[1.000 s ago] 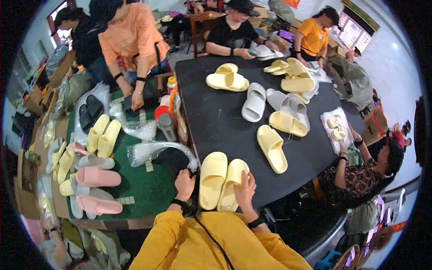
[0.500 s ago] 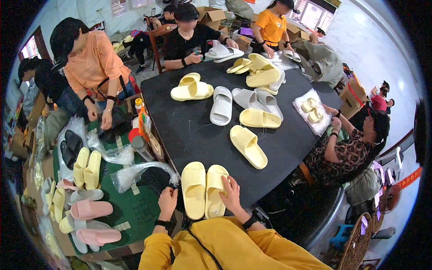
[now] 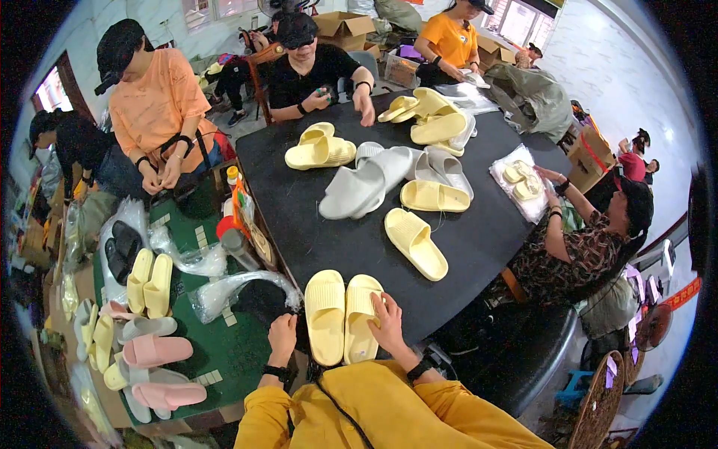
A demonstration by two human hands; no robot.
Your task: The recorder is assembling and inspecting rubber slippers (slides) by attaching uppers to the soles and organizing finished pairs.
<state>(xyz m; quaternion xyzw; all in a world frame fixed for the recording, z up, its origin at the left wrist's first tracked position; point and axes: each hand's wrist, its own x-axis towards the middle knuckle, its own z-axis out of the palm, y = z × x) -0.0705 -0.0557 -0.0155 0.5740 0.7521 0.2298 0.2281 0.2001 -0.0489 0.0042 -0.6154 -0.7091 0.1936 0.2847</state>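
Observation:
A pair of pale yellow slippers stands side by side at the near edge of the black table, toes pointing away from me. My right hand point(image 3: 387, 325) lies on the right yellow slipper point(image 3: 360, 303), its fingers closed over the strap's side. Just left of the left yellow slipper point(image 3: 325, 318) is my left hand point(image 3: 282, 339), its fingers curled closed; what they may hold is hidden. A clear plastic bag point(image 3: 213, 298) reaches close to its fingertips. Farther up the table, a light grey pair of slippers point(image 3: 366, 182) lies beside and partly over another grey slipper.
More yellow slippers point(image 3: 416, 243) are scattered on the black table point(image 3: 307, 224). A green side table point(image 3: 213, 352) at left holds pink slippers point(image 3: 155, 350) and a metal flask point(image 3: 238, 245). Several co-workers surround the tables; one at right touches a bagged pair point(image 3: 521, 183).
The light grey pair has left the far co-worker's hands and now lies mid-table, nearer me. That co-worker's hand is stretched out without it. My hands have hardly moved.

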